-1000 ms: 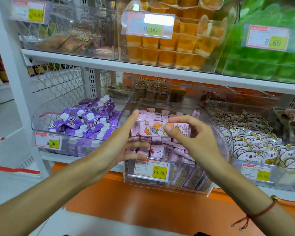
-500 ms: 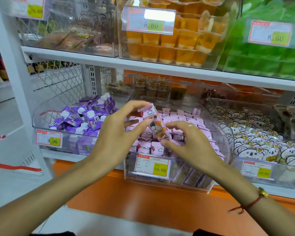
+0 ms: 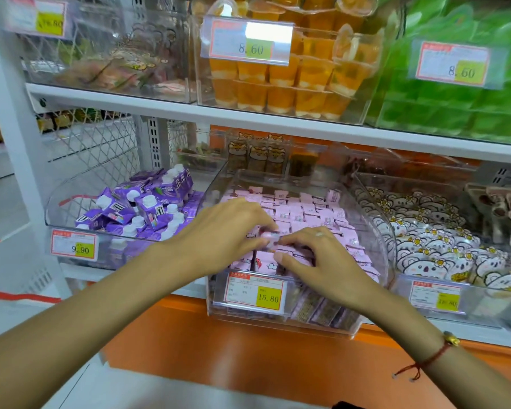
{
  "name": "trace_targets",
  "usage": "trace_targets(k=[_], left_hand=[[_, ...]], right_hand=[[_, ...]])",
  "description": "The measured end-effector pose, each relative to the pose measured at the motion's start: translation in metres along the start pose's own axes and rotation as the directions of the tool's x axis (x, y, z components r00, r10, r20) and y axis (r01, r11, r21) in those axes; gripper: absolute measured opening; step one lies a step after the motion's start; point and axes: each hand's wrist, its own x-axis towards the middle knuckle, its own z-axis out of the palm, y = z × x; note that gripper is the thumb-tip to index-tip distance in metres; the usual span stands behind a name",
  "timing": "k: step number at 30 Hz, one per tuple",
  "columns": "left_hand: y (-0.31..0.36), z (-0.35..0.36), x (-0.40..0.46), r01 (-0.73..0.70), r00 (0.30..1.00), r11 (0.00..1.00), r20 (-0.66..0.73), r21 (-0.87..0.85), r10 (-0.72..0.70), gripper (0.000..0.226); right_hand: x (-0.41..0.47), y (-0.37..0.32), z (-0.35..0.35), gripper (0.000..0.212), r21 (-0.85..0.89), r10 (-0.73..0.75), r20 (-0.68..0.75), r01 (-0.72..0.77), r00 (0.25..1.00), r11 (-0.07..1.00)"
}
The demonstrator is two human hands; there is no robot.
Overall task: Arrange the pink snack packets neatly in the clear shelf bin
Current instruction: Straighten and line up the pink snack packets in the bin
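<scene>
Here, hands (image 3: 266,240) pinching pink packet (image 3: 267,238), clear bin (image 3: 372,231)

Clear shelf bin (image 3: 375,231): transparent hard plastic, glossy, with bright reflections along its curved wall. Pink snack packets (image 3: 316,214): thin plastic film wrappers, smooth with a soft sheen, crimped at the ends. Price label (image 3: 255,292) at the bin's front edge: printed paper behind a shiny clear plastic holder. Shelf board (image 3: 160,106) above: smooth white painted metal, semi-gloss. Mesh panel (image 3: 95,140) at the rack's left edge: white coated wire. Wrist cord (image 3: 425,361): red woven thread, matt, carrying a small polished gold-coloured bead.
</scene>
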Motion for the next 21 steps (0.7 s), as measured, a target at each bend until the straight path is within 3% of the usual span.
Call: trace_targets(k=[4, 7, 11, 16, 19, 21], left_hand=[[-0.006, 0.016, -0.003, -0.032, 0.992, 0.996, 0.123, 0.083, 0.022, 0.035], [-0.005, 0.017, -0.009, 0.009, 0.999, 1.000, 0.047, -0.012, -0.008, 0.035], [0.000, 0.016, -0.019, 0.144, 0.987, 0.972, -0.051, -0.186, -0.156, 0.032], [0.001, 0.019, -0.025, 0.090, 0.996, 0.995, -0.009, -0.038, -0.090, 0.038], [-0.002, 0.022, -0.027, 0.081, 0.997, 0.995, 0.002, -0.063, -0.081, 0.036], [-0.003, 0.022, -0.027, 0.088, 0.996, 0.992, -0.013, -0.090, -0.089, 0.034]], right_hand=[[-0.001, -0.002, -0.002, 0.041, -0.002, 0.006, 0.033, -0.006, 0.999, 1.000], [-0.002, -0.002, -0.007, 0.043, 0.080, 0.019, 0.053, -0.023, 0.998, 0.997], [0.001, -0.007, -0.004, 0.041, 0.124, 0.084, 0.017, -0.086, 0.996, 0.989], [0.007, -0.012, -0.002, 0.033, 0.091, 0.100, 0.093, -0.108, 0.991, 0.990], [0.017, -0.007, -0.016, 0.020, 0.165, 0.090, 0.215, -0.127, 0.972, 0.978], [0.028, -0.005, -0.020, 0.016, 0.172, 0.125, 0.179, -0.156, 0.976, 0.973]])
